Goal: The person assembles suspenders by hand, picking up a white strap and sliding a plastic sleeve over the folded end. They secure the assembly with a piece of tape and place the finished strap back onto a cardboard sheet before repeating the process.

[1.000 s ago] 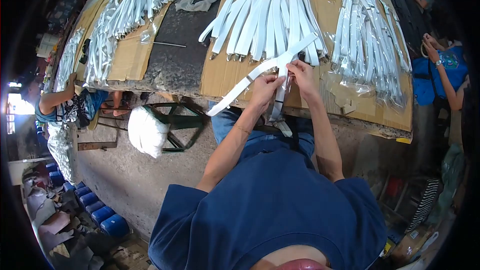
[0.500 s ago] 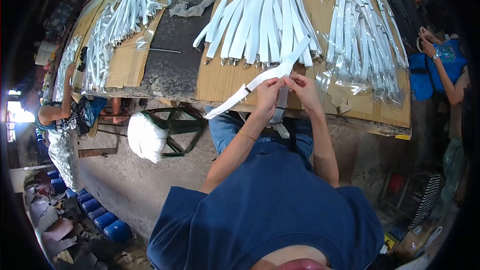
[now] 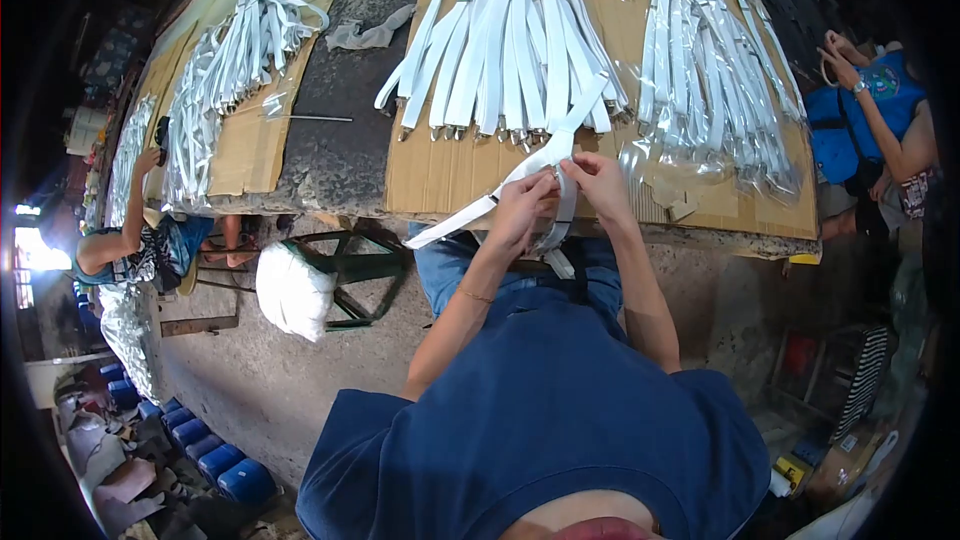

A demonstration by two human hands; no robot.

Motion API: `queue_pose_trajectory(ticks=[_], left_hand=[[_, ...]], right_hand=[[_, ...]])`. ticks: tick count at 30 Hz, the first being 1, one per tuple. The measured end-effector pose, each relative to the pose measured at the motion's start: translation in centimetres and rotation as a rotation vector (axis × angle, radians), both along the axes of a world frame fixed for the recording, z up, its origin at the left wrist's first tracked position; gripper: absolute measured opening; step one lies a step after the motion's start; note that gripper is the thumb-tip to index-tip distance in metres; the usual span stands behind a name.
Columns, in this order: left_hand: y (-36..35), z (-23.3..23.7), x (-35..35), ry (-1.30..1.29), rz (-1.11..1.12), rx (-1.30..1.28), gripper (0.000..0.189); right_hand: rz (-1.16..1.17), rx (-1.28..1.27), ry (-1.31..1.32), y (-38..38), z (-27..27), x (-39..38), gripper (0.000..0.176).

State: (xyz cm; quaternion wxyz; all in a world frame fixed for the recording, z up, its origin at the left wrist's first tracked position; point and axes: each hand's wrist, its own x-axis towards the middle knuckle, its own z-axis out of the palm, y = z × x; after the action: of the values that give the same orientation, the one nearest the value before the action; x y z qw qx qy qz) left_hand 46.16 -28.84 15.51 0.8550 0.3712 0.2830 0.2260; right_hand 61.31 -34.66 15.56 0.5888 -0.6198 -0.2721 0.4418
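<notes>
A pair of white suspenders [image 3: 556,147] is held between my hands at the table's front edge. Closed fingers of my left hand [image 3: 520,208] grip it just below where the straps join. My right hand [image 3: 600,187] pinches the same joint from the other side. One strap with a dark slider trails left past my left hand, another hangs toward my lap, and a third points up onto the pile. Beyond my hands, a fanned pile of white suspenders [image 3: 515,50] with metal clips lies on cardboard [image 3: 415,180]. My fingertips partly hide the joint.
Plastic-wrapped suspenders [image 3: 710,90] lie to the right, and another heap [image 3: 240,50] lies left. A thin metal rod [image 3: 320,118] and a grey cloth [image 3: 370,30] rest between. A stool with a white cushion [image 3: 295,290] stands left. Other people work at both sides.
Both hands have come slightly down toward my body, drawing the suspenders with them. My left fingers have curled further around the straps. The view has shifted a little.
</notes>
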Motion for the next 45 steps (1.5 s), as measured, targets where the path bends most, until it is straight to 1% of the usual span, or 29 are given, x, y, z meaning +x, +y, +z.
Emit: queue_pose_trajectory(ticks=[1,3,4,6,7,8,9,10,12,14,16,17,18,20,21,23,26,29,33,35,36,38,39,40,41,42,43,44,45], left_hand=[[0.2,1.9,-0.7,-0.001,-0.009,0.000,0.032],[1.7,5.6,-2.5,0.628,-0.076,0.660,0.038],[2.5,5.6,-2.9,0.620,-0.089,0.661,0.038],[4.3,5.0,-2.7,0.655,0.216,1.326,0.036],[5.5,3.9,-2.0,0.654,0.217,1.324,0.036],[7.1,2.5,-1.2,0.554,-0.041,1.078,0.032],[7.7,2.6,-0.7,0.444,-0.285,0.827,0.029],[8.0,2.8,-0.3,0.435,-0.287,0.842,0.029],[8.2,3.4,1.1,0.327,-0.401,0.668,0.028],[7.2,4.7,2.1,0.330,-0.425,0.706,0.027],[6.5,5.3,2.9,0.404,-0.318,0.819,0.025],[6.1,5.2,3.3,0.381,-0.276,0.807,0.024],[5.8,5.4,3.5,0.358,-0.310,0.816,0.024],[5.0,6.2,3.7,0.258,-0.159,0.915,0.023],[4.4,7.2,3.8,0.248,-0.169,0.916,0.023],[3.5,10.5,3.8,0.197,-0.133,0.798,0.022],[2.5,13.9,4.1,0.094,-0.066,0.750,0.024],[2.1,16.6,4.3,0.120,-0.038,0.825,0.029],[1.1,19.7,4.2,0.025,-0.068,0.772,0.031],[0.5,20.8,4.1,-0.098,-0.067,0.677,0.033],[0.3,21.5,4.2,-0.099,-0.070,0.677,0.033],[0.0,22.6,4.3,-0.256,-0.057,0.723,0.033],[0.5,22.3,4.8,-0.239,0.027,0.792,0.033],[1.6,21.7,5.4,-0.239,0.031,0.794,0.033],[3.1,20.6,6.1,-0.161,0.088,0.791,0.031],[4.3,19.2,6.8,-0.085,0.146,0.789,0.029],[5.2,17.1,7.7,-0.021,0.155,0.750,0.025],[6.1,14.4,8.5,0.041,0.162,0.710,0.023],[6.6,11.3,9.5,0.099,0.141,0.830,0.021]], right_hand=[[0.022,0.018,-0.049,0.1,-0.3,0.1,0.016],[0.002,0.008,-0.056,0.1,-0.3,0.3,0.016],[0.001,-0.016,-0.057,-0.3,-0.3,0.3,0.015],[0.016,0.018,-0.037,-0.5,-0.6,0.5,0.016],[0.047,0.057,-0.012,-0.5,-0.7,0.5,0.016],[0.051,0.056,-0.013,-0.6,-0.6,0.2,0.016],[0.068,0.041,0.009,-0.7,-0.2,0.0,0.017],[0.076,0.034,0.025,-0.6,0.4,0.2,0.017],[0.045,0.045,-0.023,-0.8,1.9,0.3,0.017],[-0.009,0.034,-0.059,-1.5,2.4,0.2,0.017],[-0.038,0.037,-0.259,-1.8,2.9,0.8,0.017],[-0.084,0.032,-0.269,-2.0,3.3,0.9,0.017],[-0.075,0.076,-0.235,-2.2,4.2,0.8,0.018],[-0.078,0.118,-0.207,-2.6,5.9,0.7,0.018],[-0.077,0.178,-0.175,-2.8,6.9,0.7,0.019],[-0.062,0.279,-0.142,-2.9,8.2,0.8,0.020],[-0.041,0.362,-0.124,-3.3,11.3,0.7,0.021],[-0.064,0.437,-0.173,-3.7,14.4,0.7,0.019],[-0.085,0.470,-0.187,-4.7,17.5,1.6,0.018],[-0.117,0.536,-0.250,-5.2,19.0,2.6,0.018],[-0.119,0.536,-0.251,-5.7,19.8,3.3,0.018],[-0.132,0.416,-0.443,-6.7,21.7,5.4,0.017],[-0.130,0.416,-0.445,-7.2,22.6,6.4,0.017],[-0.146,0.494,-0.471,-7.7,23.5,7.5,0.017],[-0.160,0.574,-0.497,-8.2,24.4,8.7,0.017],[-0.154,0.573,-0.571,-9.0,25.4,9.9,0.019],[-0.147,0.571,-0.645,-9.8,26.3,11.2,0.021],[-0.150,0.608,-0.655,-10.5,27.0,12.4,0.022],[-0.155,0.644,-0.665,-11.0,27.6,13.6,0.022]])
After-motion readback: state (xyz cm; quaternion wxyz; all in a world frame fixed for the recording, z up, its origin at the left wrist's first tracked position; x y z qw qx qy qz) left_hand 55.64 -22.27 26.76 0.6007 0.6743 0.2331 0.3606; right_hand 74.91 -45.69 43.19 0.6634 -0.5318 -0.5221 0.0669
